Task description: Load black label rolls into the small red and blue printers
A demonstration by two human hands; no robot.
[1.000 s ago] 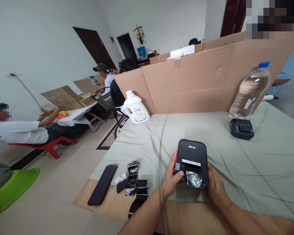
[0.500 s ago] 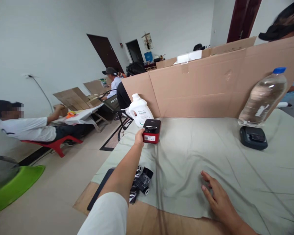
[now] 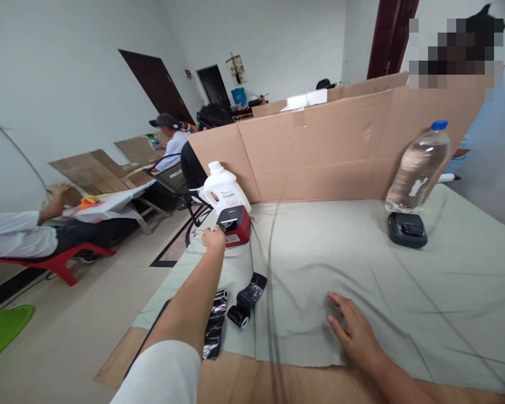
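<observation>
Now, from the head view, I see my left hand point(image 3: 214, 240) stretched far out, its grip curled against the near-left side of the red and black printer point(image 3: 234, 225); whether the fingers actually clamp it I cannot tell. That printer sits on the grey cloth point(image 3: 328, 252) covering the worktop, just in front of the white jug point(image 3: 223, 189). Nearer to me than that grip lie black ribbon rolls point(image 3: 246, 300), partly hidden under my forearm. My right hand point(image 3: 356, 334) rests flat on the cloth, fingers spread, pinching nothing. Far beyond it stand a water bottle point(image 3: 418, 168) and a small black device point(image 3: 407, 230), before a cardboard wall point(image 3: 332, 151).
</observation>
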